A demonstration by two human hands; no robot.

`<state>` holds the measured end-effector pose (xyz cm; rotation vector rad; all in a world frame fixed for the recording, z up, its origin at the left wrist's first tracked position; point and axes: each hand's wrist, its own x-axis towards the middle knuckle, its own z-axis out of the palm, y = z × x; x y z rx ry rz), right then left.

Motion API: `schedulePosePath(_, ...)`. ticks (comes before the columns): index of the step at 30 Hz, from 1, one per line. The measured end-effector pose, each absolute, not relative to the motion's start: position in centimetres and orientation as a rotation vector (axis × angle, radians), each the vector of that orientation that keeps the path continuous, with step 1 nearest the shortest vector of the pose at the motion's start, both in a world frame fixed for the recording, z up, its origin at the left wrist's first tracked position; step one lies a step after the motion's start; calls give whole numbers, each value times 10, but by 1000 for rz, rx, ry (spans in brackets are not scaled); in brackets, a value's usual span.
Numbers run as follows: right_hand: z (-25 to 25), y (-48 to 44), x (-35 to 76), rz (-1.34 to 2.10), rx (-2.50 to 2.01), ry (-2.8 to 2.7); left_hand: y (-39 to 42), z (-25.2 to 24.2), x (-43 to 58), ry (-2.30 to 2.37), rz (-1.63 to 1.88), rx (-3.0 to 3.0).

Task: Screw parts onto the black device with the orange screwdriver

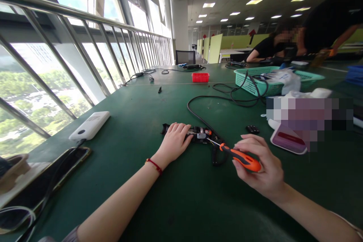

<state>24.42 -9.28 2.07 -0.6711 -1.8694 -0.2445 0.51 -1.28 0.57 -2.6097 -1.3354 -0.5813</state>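
White power bank (pixel 90 126): on the green table (pixel 127 128), at left.
Left arm (pixel 121 198): reaches in from lower left, red bracelet (pixel 154 166) at the wrist.
Left hand (pixel 176 137): palm down, fingers draped over a black device (pixel 202 136), grip curled around its casing.
Black device: flat on the table, between the hands, insides exposed.
Orange screwdriver (pixel 246 160): slanted, tip at the device.
Right hand (pixel 262 170): thumb below, fingers above, grip closed on the handle.
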Motion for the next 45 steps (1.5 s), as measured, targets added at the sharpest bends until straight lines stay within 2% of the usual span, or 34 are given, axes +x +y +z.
schedulePosePath(32,21,-93,243,-232,-673,-1837,-15,8,5,-1338,-602,-2618)
schedulePosePath(45,22,-93,243,-211,-667,-1850,-17,15,4,-1318,-474,-2615)
